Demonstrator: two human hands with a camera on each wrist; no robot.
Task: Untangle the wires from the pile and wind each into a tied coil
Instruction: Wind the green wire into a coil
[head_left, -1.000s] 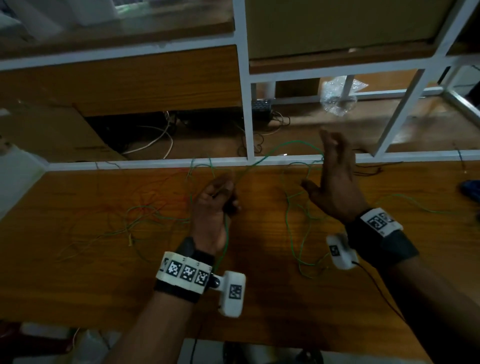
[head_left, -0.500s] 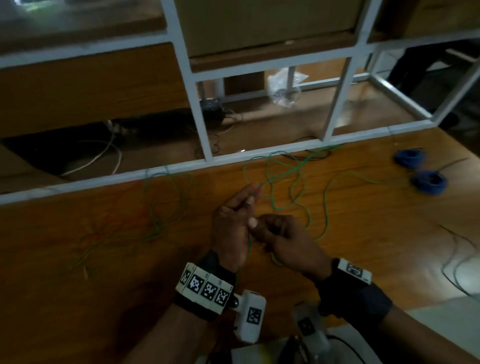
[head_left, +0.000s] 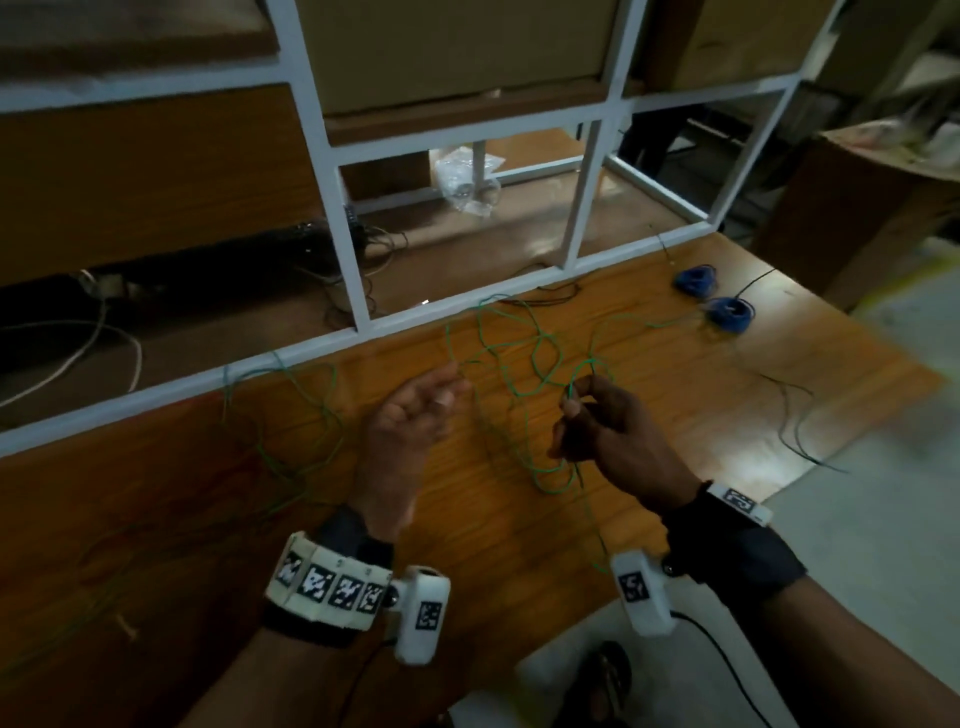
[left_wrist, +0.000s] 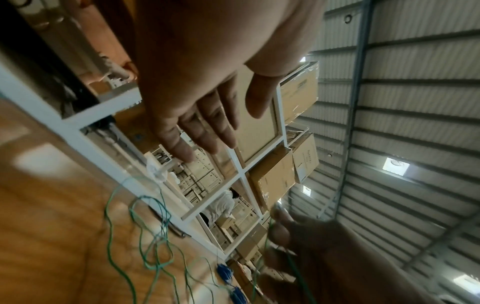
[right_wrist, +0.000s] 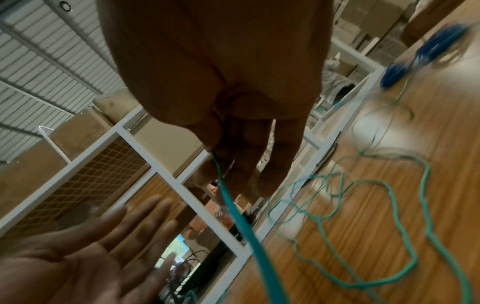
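Observation:
A thin green wire (head_left: 524, 384) loops loosely over the wooden table (head_left: 156, 519). My right hand (head_left: 597, 415) pinches one end of it between thumb and fingers; in the right wrist view the green wire (right_wrist: 233, 207) runs down from that pinch. My left hand (head_left: 415, 410) hovers palm-up to the left, fingers straight and holding nothing, as its fingers (left_wrist: 205, 127) show in the left wrist view. More green and reddish wires (head_left: 291, 415) lie tangled at the table's left. Two blue wound coils (head_left: 727, 312) sit at the far right.
A white metal frame (head_left: 358, 280) with shelves and cardboard boxes runs along the table's far edge. A clear plastic bag (head_left: 467, 182) lies behind it. A thin dark wire (head_left: 789, 410) trails near the right table edge. Cables lie on the lower shelf.
The hands were together on the wire half a second ago; now they are apart, the left hand has let go and opened, the right keeps the wire. The head view swung right.

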